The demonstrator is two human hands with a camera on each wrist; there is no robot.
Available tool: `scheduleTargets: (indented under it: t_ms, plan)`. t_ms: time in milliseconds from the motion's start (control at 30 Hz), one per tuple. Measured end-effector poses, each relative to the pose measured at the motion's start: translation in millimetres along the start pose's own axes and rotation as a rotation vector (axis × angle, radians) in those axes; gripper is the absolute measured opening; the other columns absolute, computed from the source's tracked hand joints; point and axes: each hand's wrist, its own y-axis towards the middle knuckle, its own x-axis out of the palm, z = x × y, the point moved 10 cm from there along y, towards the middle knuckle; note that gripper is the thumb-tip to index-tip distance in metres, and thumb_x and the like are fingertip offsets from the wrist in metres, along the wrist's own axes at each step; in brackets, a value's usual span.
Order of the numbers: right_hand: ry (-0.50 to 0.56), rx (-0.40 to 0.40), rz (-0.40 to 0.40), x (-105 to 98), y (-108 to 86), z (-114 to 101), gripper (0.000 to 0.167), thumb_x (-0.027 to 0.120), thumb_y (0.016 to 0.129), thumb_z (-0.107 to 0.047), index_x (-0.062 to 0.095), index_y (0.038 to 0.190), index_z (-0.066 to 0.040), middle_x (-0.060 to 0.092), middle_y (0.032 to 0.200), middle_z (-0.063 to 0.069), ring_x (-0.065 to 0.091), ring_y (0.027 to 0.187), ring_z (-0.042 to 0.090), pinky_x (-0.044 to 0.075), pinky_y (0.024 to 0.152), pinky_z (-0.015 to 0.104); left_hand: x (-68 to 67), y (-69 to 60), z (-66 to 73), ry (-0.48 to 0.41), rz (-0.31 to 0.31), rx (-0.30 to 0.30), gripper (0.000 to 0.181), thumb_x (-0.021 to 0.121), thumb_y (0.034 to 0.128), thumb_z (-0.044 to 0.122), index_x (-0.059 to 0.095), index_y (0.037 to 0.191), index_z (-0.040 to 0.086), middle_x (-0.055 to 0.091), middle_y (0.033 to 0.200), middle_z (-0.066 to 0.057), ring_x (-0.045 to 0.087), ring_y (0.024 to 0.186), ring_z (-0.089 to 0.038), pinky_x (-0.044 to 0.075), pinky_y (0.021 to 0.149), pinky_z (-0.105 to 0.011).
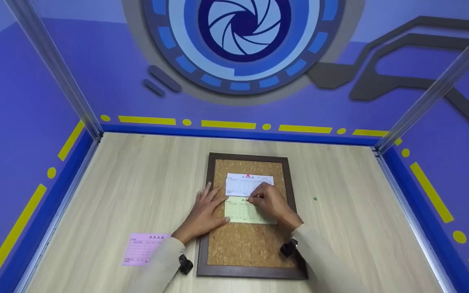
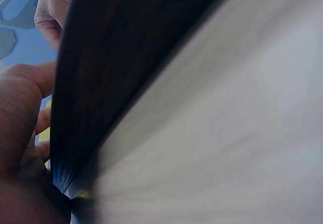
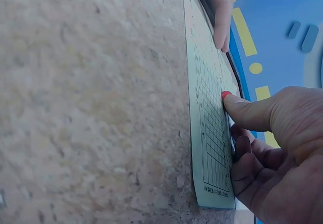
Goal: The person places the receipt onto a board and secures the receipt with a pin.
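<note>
A white printed slip and a green slip lie one above the other on a cork board. A pink-red pin marks the white slip's top edge. My right hand pinches a red pin at the green slip's upper edge, thumb against its head, other fingers curled in the right wrist view. My left hand lies spread over the board's left side, thumb and a fingertip at the green slip's left edge. In the left wrist view the dark frame hides part of that hand.
A pink printed slip lies on the table left of the board, partly under my left sleeve. Right of the board there is a small green object. Blue-purple panels with metal corner posts stand at the back and both sides.
</note>
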Motion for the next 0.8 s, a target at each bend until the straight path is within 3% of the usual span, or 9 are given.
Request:
scheduleTargets:
  t_ms: [267,600,800]
  plan:
    - [-0.043,0.031,-0.007,0.2,-1.6,0.4,0.005,0.085,0.095,-0.006,0.085,0.09,-0.006,0.071,0.093,-0.001,0.06,0.087,0.013,0.051,0.078,0.034,-0.8,-0.6,1.3,-0.011,-0.002,0.005,0.073,0.083,0.0935,0.04,0.062,0.155,0.008,0.036,0.175,-0.021,0.006,0.168,-0.049,0.003,0.13,-0.076]
    - [-0.035,0.009,-0.014,0.2,-2.0,-2.6,0.005,0.085,0.095,-0.007,0.085,0.09,-0.007,0.073,0.092,-0.001,0.062,0.088,0.013,0.053,0.08,0.036,-0.7,-0.4,1.1,0.001,0.001,0.001,0.072,0.084,0.0933,0.038,0.063,0.155,0.008,0.036,0.176,-0.02,0.007,0.168,-0.048,0.004,0.13,-0.075]
    - [-0.018,0.071,-0.042,1.0,1.2,-0.2,0.009,0.085,0.095,-0.005,0.084,0.087,-0.008,0.072,0.09,-0.001,0.061,0.086,0.013,0.054,0.079,0.036,-0.5,0.4,1.1,0.005,0.002,0.001,0.072,0.085,0.0933,0.037,0.063,0.155,0.008,0.036,0.176,-0.019,0.007,0.168,-0.048,0.004,0.13,-0.075]
